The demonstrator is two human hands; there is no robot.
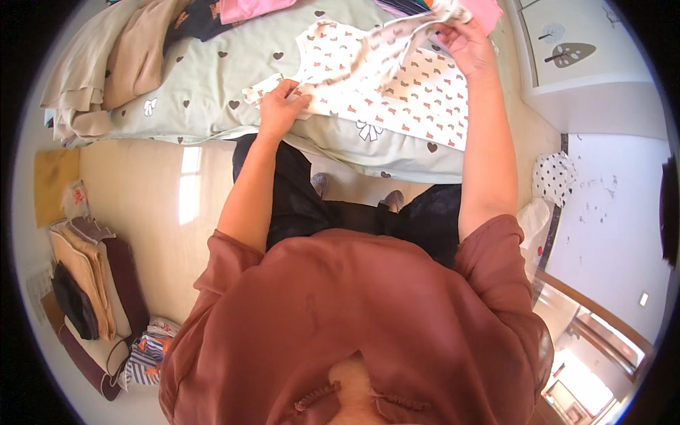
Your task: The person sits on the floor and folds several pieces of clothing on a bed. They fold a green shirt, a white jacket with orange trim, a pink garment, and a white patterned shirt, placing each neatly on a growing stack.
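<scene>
A white printed cotton garment (425,106) lies spread on a pale green bedsheet (207,79) with dark hearts and bows. My left hand (284,106) pinches the garment's near left part between thumb and fingers, low over the bed edge. Farther off at the right, my right hand (465,45) holds up a raised part of the cloth, which stretches in folds between both hands. Under that lifted layer, the rest of the garment lies flat. Bright light washes out its middle.
Beige clothes (133,58) hang over the bed's left end, beside a dark printed cloth (196,21) and a pink one (252,9). More pink cloth (486,16) lies beyond my right hand. A cabinet (574,48) stands right; folded textiles (87,276) sit on a seat at lower left.
</scene>
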